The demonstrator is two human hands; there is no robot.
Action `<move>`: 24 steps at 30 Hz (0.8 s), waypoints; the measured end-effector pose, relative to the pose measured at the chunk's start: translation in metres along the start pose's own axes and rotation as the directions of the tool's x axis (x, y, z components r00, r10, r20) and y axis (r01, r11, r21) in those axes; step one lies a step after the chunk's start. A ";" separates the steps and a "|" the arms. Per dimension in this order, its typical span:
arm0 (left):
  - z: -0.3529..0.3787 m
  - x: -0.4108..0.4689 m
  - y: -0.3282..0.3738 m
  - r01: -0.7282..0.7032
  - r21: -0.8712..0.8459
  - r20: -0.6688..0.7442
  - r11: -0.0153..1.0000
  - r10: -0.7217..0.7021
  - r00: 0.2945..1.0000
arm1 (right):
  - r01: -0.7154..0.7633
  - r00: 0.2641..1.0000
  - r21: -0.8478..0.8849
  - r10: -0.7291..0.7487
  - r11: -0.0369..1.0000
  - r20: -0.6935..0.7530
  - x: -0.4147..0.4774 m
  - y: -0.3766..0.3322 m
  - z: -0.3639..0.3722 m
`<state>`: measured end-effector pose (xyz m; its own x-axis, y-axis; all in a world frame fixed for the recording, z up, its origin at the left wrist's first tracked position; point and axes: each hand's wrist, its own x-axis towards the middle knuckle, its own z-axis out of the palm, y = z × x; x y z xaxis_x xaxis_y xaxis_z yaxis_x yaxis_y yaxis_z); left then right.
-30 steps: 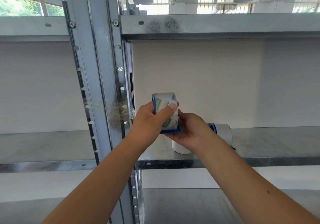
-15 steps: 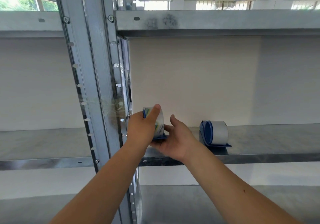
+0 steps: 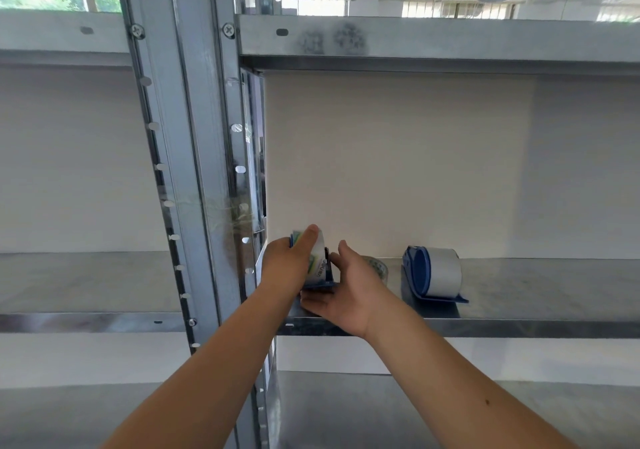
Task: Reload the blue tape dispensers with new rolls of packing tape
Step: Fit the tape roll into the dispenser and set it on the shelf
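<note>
The left hand (image 3: 287,265) gripped a loaded dispenser (image 3: 317,268) at the shelf (image 3: 519,324) edge, likely setting it down. The right hand (image 3: 346,289), fingers loosely open, steadied its base; 1 more dispenser (image 3: 433,275) stood nearby

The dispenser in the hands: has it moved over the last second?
Yes. The held dispenser has dropped down and left, onto the shelf beside the metal post.

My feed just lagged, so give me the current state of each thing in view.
left hand: gripping the dispenser, thumb over the roll
right hand: open, beside the dispenser's base
held dispenser: loaded, at the shelf edge
second dispenser: loaded, standing on the shelf, untouched
clear tape roll: behind the right hand, mostly hidden
</note>
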<state>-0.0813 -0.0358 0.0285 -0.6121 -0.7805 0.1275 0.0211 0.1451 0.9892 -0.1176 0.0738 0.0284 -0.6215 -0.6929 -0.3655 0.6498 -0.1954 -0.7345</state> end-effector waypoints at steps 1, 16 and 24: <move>0.000 0.001 -0.001 -0.007 0.014 0.007 1.000 0.007 1.000 | 0.005 1.000 -0.024 -0.006 1.000 -0.009 -0.002 -0.002 -0.001; -0.003 -0.017 -0.024 -0.133 0.079 -0.006 0.988 0.134 0.991 | 0.210 0.959 -0.353 -0.263 0.912 -0.108 -0.021 -0.005 -0.036; -0.002 -0.029 -0.035 -0.209 0.076 -0.127 0.975 0.217 0.968 | 0.213 0.959 -0.332 -0.262 0.919 -0.111 -0.021 -0.002 -0.034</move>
<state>-0.0623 -0.0192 -0.0097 -0.4878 -0.8009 0.3472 0.0882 0.3505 0.9324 -0.1206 0.1128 0.0181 -0.8147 -0.5359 -0.2215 0.3197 -0.0964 -0.9426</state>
